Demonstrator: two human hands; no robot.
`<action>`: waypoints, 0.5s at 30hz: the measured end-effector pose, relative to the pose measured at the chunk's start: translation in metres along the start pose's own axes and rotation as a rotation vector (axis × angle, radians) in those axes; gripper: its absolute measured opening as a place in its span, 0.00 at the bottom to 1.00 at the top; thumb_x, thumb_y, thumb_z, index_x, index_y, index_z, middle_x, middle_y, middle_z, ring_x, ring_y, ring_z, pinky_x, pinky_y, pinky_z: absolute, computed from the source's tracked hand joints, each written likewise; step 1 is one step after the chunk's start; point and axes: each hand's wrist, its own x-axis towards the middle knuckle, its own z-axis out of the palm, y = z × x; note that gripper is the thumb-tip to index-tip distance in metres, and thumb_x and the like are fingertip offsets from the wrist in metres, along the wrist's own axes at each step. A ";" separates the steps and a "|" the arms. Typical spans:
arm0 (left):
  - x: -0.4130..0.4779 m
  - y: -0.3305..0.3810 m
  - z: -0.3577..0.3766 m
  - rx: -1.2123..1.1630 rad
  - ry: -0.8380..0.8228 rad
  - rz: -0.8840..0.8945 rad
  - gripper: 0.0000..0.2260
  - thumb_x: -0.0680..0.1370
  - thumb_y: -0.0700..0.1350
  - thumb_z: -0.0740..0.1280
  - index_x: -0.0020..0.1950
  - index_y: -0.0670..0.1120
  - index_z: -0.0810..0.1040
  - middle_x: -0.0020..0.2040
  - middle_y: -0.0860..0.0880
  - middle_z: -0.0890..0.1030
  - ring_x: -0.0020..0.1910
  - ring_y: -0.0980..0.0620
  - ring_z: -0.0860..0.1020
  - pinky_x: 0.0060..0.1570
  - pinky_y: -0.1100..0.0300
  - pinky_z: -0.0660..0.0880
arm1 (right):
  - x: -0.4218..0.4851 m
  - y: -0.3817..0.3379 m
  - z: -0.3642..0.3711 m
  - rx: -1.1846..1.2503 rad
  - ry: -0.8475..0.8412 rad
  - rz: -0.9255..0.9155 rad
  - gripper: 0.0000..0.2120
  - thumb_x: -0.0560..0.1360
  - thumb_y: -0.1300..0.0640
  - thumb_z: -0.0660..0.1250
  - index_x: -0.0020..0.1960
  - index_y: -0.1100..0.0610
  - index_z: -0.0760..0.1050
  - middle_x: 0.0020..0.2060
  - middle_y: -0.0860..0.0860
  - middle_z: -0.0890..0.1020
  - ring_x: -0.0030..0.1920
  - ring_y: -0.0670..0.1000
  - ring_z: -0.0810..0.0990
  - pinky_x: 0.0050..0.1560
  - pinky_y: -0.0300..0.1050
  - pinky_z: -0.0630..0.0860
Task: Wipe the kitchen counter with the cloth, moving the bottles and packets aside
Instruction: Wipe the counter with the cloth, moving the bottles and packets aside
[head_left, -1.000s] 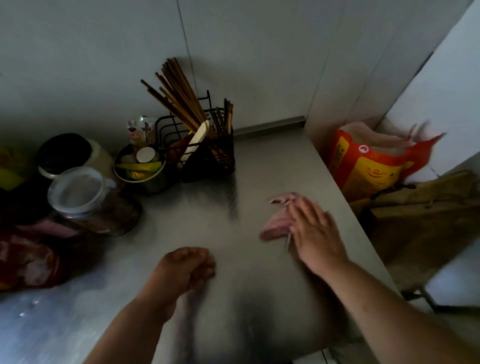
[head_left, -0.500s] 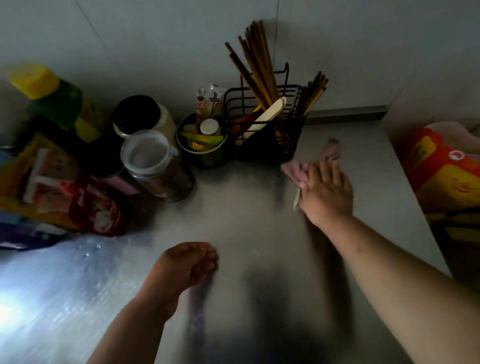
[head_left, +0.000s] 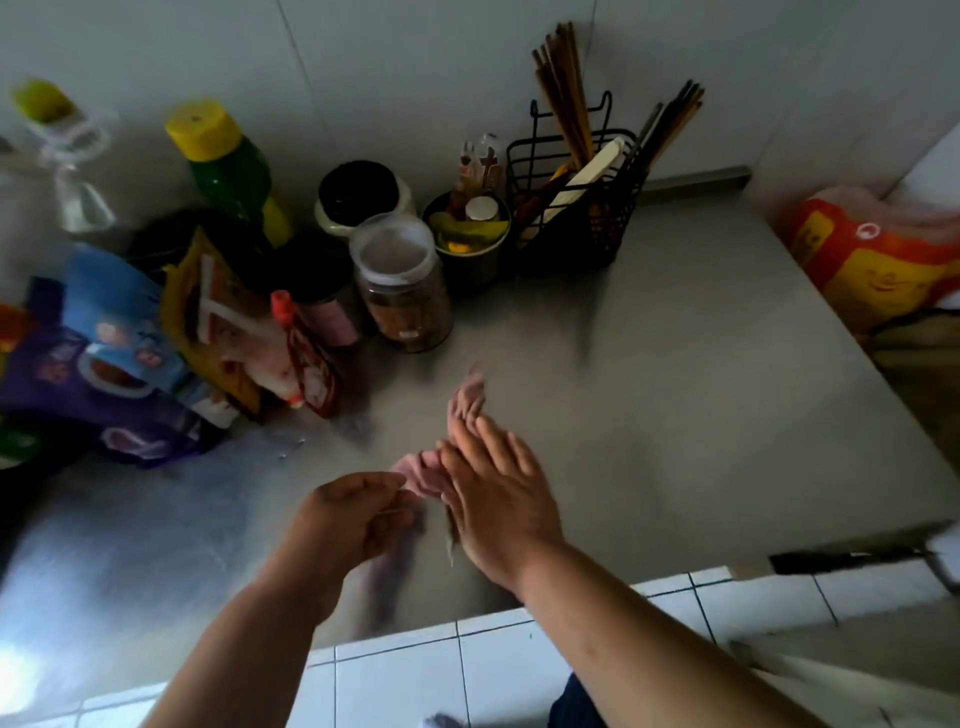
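From my remote seat I see the right hand (head_left: 498, 499) lying palm-down on the crumpled pale pink cloth (head_left: 470, 397), its grip opened flat with straight fingers pressing the fabric onto the brushed stainless-steel counter (head_left: 675, 389) near the front edge. The cloth pokes out beyond the fingertips and again at the thumb side. The left hand (head_left: 358, 514) sits just beside it, fingers curled inward at the cloth's near edge; I cannot tell whether that grip has pinched the fabric or merely touches it, as the picture is blurred there. Along the back left stand a green plastic bottle with a yellow cap (head_left: 228, 171), a clear round jar with a translucent lid (head_left: 402, 286), a blue and purple glossy packet (head_left: 104, 364) and a small red spouted pouch (head_left: 306, 358). A black wire chopstick holder (head_left: 571, 218) stands against the wall, well apart from the cloth.
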 end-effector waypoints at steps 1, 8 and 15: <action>-0.004 -0.002 -0.007 0.015 -0.013 0.006 0.09 0.79 0.37 0.61 0.55 0.37 0.78 0.49 0.37 0.82 0.38 0.47 0.80 0.37 0.61 0.76 | -0.011 -0.009 0.001 0.007 0.025 -0.025 0.20 0.77 0.45 0.57 0.68 0.47 0.69 0.75 0.46 0.64 0.75 0.51 0.60 0.71 0.53 0.58; -0.011 -0.011 -0.007 0.008 -0.102 0.022 0.06 0.78 0.36 0.62 0.49 0.39 0.79 0.37 0.43 0.83 0.27 0.55 0.81 0.28 0.66 0.77 | -0.073 0.062 -0.009 -0.034 0.084 0.177 0.25 0.77 0.40 0.55 0.70 0.48 0.70 0.72 0.47 0.68 0.73 0.53 0.65 0.69 0.52 0.63; -0.006 -0.015 0.001 0.018 -0.128 0.006 0.06 0.78 0.38 0.63 0.48 0.41 0.79 0.39 0.44 0.83 0.27 0.56 0.81 0.31 0.65 0.76 | -0.062 0.207 -0.057 -0.097 0.031 0.884 0.31 0.78 0.42 0.50 0.78 0.52 0.51 0.78 0.53 0.51 0.77 0.59 0.49 0.73 0.60 0.54</action>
